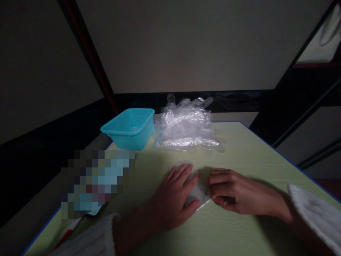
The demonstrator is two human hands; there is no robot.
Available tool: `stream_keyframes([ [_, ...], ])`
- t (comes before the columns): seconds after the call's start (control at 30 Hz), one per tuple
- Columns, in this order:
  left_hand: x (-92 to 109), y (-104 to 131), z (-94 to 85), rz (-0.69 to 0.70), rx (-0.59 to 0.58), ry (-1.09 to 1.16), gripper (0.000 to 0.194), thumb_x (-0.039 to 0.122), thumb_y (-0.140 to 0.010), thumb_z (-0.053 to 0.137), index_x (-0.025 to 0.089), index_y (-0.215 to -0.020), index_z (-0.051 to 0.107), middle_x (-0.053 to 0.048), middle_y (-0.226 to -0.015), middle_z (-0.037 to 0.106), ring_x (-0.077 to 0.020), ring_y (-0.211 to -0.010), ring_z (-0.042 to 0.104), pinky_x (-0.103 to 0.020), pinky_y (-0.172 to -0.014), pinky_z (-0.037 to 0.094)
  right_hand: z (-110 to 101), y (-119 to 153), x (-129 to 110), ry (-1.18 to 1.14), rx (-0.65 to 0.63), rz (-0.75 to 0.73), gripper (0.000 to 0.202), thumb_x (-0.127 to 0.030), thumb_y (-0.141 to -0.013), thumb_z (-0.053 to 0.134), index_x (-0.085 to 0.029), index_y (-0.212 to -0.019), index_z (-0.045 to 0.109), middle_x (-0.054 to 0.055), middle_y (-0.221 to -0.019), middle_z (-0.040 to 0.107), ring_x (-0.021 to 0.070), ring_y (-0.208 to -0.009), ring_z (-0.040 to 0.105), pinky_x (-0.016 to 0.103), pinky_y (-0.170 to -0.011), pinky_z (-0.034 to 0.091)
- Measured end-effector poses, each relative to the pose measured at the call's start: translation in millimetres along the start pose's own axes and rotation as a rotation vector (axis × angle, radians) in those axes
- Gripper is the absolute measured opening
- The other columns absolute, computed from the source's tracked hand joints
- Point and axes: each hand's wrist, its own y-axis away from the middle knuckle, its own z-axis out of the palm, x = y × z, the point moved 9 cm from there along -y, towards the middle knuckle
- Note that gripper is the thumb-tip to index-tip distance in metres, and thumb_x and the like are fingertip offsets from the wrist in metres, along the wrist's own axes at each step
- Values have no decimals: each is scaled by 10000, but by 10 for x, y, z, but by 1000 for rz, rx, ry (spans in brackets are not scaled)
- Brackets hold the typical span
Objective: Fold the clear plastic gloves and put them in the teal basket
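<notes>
My left hand (177,197) lies flat with spread fingers on a thin clear plastic piece (198,196) on the table. At the right edge of that piece, my right hand (226,190) has its fingers curled together, and their tips touch or hold the plastic; thumb and fingers form a loop. Beyond both hands sits a crumpled pile of clear plastic gloves (186,124), several layers thick, with finger shapes sticking out at its edges.
A turquoise plastic basin (128,133) stands left of the pile. The light green table (239,142) has a blue edge. At the left is a blurred-out item (98,181), with a red and white object (70,229) below it. A wall rises behind.
</notes>
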Motion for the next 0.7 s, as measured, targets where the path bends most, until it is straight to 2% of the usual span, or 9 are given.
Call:
stream_keyframes([
  [0.2, 77, 3, 2, 75, -1, 15, 505, 340, -819, 514, 120, -1268, 449, -160, -1463, 250, -274, -1359, 188, -482, -1104, 164, 31, 14, -5, 58, -27, -8, 218, -93, -811, 460, -176, -667, 600, 27, -674, 575, 153, -685, 503, 290, -662, 389],
  [0.4, 86, 6, 15, 86, -19, 7, 479, 353, -835, 502, 125, -1254, 464, -149, -1464, 258, -256, -1361, 189, -443, -1115, 153, 40, 8, -15, 84, -44, -12, 219, -86, -808, 455, -178, -679, 607, 28, -680, 584, 157, -667, 490, 303, -655, 386],
  [0.6, 63, 24, 46, 73, -38, -27, 503, 394, -855, 470, 155, -1295, 424, -133, -1477, 227, -255, -1367, 165, -460, -1108, 145, 53, 11, -24, 21, -94, 30, 190, -41, -755, 472, -170, -720, 606, 29, -721, 586, 158, -700, 492, 304, -685, 387],
  [0.7, 52, 29, 55, 74, -34, -31, 524, 420, -862, 456, 176, -1322, 393, -116, -1485, 211, -271, -1369, 145, -480, -1101, 149, 46, 17, -11, -39, -119, 70, 187, -7, -688, 477, -170, -665, 567, 24, -711, 568, 153, -700, 491, 292, -677, 382],
])
